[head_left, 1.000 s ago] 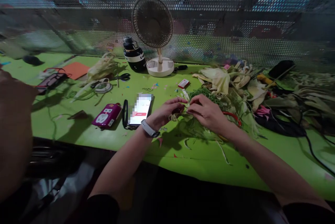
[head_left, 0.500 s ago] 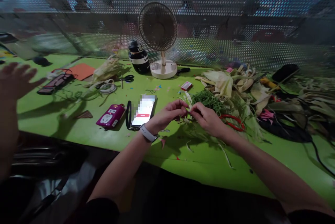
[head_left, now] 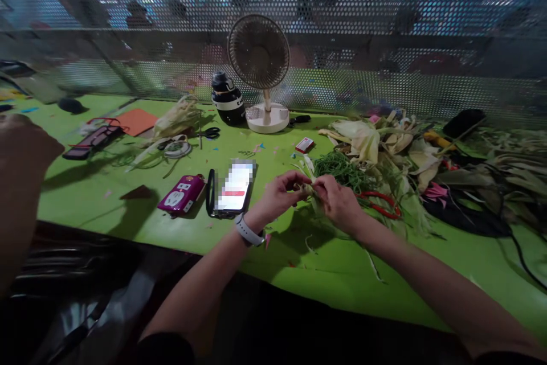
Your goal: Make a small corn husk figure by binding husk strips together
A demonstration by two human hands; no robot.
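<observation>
Both of my hands meet over the green table, pinching a pale corn husk piece [head_left: 309, 167] between their fingertips. My left hand [head_left: 280, 199], with a light watch band on its wrist, closes on it from the left. From the right, my right hand [head_left: 337, 202] grips it with bent fingers, and strips hang below. Just behind my right hand lies a tangle of green string [head_left: 342, 171]. Red-handled scissors [head_left: 380, 205] rest to the right of that hand, partly under husk strips. Fine detail between the fingertips is too small to make out.
A heap of dry husks [head_left: 376, 134] spreads at the right. A lit phone [head_left: 236, 187], a purple power socket [head_left: 182, 195], a fan [head_left: 260, 63], a black bottle [head_left: 228, 102], black scissors [head_left: 210, 133] and a small red-white box [head_left: 305, 144] stand around. Another person's arm [head_left: 21, 183] reaches in at left.
My hands have shifted slightly, still pinching the husk, and more of it now hangs below the fingers. The other person's hand at left has gone from spread fingers to a blurred, more closed shape.
</observation>
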